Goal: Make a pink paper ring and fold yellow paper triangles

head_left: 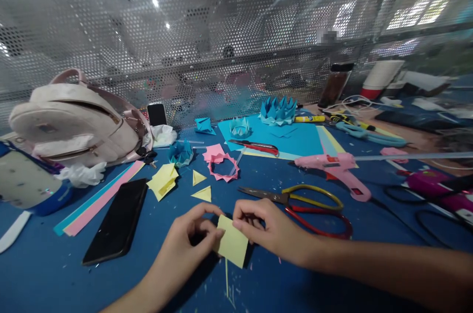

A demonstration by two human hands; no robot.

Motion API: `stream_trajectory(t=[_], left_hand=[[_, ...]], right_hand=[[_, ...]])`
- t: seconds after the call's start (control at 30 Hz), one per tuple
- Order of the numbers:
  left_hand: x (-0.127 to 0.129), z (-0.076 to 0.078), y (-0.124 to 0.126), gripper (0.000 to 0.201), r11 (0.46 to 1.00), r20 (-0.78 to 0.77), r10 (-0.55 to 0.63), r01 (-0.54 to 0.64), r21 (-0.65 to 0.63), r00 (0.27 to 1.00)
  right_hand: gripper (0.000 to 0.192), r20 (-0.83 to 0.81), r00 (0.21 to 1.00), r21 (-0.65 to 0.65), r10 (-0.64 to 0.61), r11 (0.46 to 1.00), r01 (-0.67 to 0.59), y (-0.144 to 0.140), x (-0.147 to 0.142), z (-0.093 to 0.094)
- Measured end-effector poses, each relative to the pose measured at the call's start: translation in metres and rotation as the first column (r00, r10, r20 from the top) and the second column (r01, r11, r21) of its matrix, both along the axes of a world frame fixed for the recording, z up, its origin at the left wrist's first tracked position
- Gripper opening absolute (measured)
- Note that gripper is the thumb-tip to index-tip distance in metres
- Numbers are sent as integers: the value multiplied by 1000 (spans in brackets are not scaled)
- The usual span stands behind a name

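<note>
Both my hands pinch a small yellow paper square [232, 244] just above the blue table [55, 273]. My left hand [188, 236] grips its left edge with thumb and fingers. The top right corner is held by my right hand [269, 226]. A thin yellow paper strip [226, 278] lies under the square. Two yellow paper triangles [201, 186] lie just beyond my hands, next to a pile of folded yellow pieces [163, 181].
Scissors [306, 204] with yellow and red handles lie right of my hands, a pink glue gun [340, 167] behind them. A black phone [118, 222] lies at left, a pink backpack [77, 123] far left. Folded blue and pink paper shapes [277, 111], a cutter [254, 146] and a perforated metal screen stand behind.
</note>
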State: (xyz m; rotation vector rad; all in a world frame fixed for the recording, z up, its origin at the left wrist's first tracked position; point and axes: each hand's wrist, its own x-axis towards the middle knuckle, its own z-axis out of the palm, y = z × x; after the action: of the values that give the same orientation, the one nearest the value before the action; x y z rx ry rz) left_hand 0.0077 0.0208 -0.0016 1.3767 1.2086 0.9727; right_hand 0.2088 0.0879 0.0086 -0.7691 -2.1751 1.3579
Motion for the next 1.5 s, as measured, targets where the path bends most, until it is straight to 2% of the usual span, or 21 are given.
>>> stream_trajectory(t=[0.27, 0.47, 0.73, 0.87, 1.0, 1.13, 1.27, 1.5], left_hand=[[1, -2, -1, 33, 997, 99, 2, 6, -77, 995], [1, -1, 0, 32, 998, 123, 35, -28, -56, 992], [-1, -4, 3, 43, 994, 163, 105, -97, -59, 981], [-1, -3, 4, 46, 991, 194, 122, -109, -75, 973], [0, -3, 5, 52, 986, 268, 98, -57, -157, 958], [0, -7, 4, 49, 985, 304, 47, 7, -174, 951], [2, -8, 3, 59, 976, 301, 53, 14, -216, 952], [8, 0, 3, 70, 974, 319, 15, 58, -218, 948]], right_hand=[[22, 16, 1000, 9, -3, 1000, 3, 0, 0, 0], [18, 11, 1000, -12, -22, 1000, 22, 0, 0, -2], [17, 29, 1000, -44, -3, 999, 4, -2, 1, 2], [19, 43, 999, -11, -22, 1000, 23, -1, 1, 1], [15, 42, 999, 33, -31, 999, 30, -1, 1, -2], [17, 7, 999, 41, -50, 998, 49, -1, 2, 0], [20, -60, 998, 28, 5, 1000, -3, -3, 3, 1], [21, -120, 990, 146, 75, 988, -58, -2, 3, -2]])
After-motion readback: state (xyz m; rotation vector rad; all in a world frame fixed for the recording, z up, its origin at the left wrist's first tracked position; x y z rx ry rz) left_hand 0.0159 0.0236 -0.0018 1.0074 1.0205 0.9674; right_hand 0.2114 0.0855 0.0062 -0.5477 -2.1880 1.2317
